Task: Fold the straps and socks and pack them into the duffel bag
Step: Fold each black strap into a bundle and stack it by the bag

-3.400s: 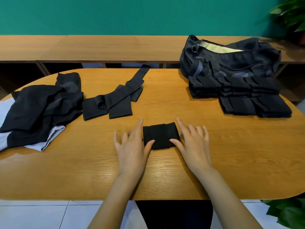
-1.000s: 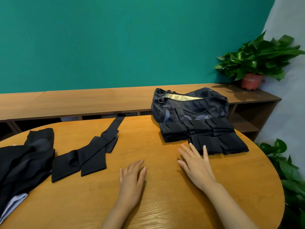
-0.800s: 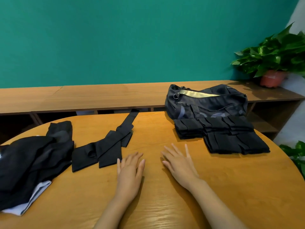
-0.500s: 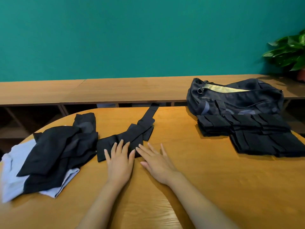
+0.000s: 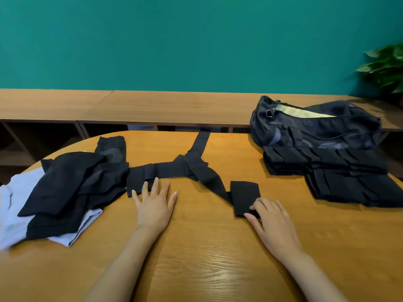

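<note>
Two black straps cross on the round wooden table point(image 5: 207, 253). My left hand point(image 5: 153, 203) lies flat, its fingertips pressing the left end of the sideways strap point(image 5: 161, 171). The other strap point(image 5: 202, 162) runs from the far edge towards me and ends in a wide flap point(image 5: 244, 192). My right hand point(image 5: 272, 219) pinches that flap's near corner between thumb and fingers. Folded black straps are stacked point(image 5: 340, 177) in front of the dark duffel bag point(image 5: 314, 129), whose zip gapes on a pale lining.
A heap of dark socks and cloth point(image 5: 72, 182) lies on a pale garment point(image 5: 13, 205) at the table's left. A low wooden shelf unit point(image 5: 152, 105) runs along the teal wall. A potted plant point(image 5: 388, 66) stands at the far right.
My right hand has drawn one strap's wide end out to the right, away from my left hand, which stays on the other strap's end. The view has swung left from the bag.
</note>
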A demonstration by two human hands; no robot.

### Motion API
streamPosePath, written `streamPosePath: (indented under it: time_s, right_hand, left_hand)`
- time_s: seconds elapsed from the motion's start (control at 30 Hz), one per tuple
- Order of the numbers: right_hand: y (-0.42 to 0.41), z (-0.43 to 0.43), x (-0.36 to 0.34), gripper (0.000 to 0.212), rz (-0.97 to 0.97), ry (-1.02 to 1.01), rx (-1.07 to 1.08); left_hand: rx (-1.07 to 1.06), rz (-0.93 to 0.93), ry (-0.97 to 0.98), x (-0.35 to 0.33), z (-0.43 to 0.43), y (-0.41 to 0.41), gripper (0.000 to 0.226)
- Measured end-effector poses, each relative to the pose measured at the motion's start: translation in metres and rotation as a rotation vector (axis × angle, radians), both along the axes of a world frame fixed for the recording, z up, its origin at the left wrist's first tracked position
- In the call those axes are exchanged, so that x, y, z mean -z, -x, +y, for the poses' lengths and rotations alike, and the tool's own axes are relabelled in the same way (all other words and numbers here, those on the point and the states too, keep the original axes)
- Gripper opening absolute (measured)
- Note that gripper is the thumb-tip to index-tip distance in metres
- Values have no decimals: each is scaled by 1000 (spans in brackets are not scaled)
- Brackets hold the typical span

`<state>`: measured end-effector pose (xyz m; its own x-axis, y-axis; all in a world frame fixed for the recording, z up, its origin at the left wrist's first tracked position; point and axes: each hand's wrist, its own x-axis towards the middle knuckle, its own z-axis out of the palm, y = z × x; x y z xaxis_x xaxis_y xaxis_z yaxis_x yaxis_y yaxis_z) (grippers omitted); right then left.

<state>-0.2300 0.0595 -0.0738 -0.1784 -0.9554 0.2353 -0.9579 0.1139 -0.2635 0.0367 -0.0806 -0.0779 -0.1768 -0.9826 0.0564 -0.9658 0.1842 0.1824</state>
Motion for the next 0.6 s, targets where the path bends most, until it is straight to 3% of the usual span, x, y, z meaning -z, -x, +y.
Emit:
streamPosePath:
  time_s: [0.07, 0.17, 0.37, 0.47, 0.6]
  right_hand:
    - [7, 8, 1, 18, 30, 54, 41]
    - [14, 19, -2, 24, 98, 74, 109]
    - [-5, 2, -19, 22, 45, 93, 37]
    - [-38, -30, -34, 34, -41, 60, -44]
    - [-73, -86, -44, 47, -162, 29, -51]
  left_hand:
    - [-1, -4, 7, -2, 1, 0, 56]
    - [-14, 1, 34, -3, 2, 1, 50]
    - [68, 192, 344, -12, -3, 19, 21]
    - [101, 299, 302, -19, -16, 30, 31]
    - [157, 324, 27, -27, -41, 38, 50]
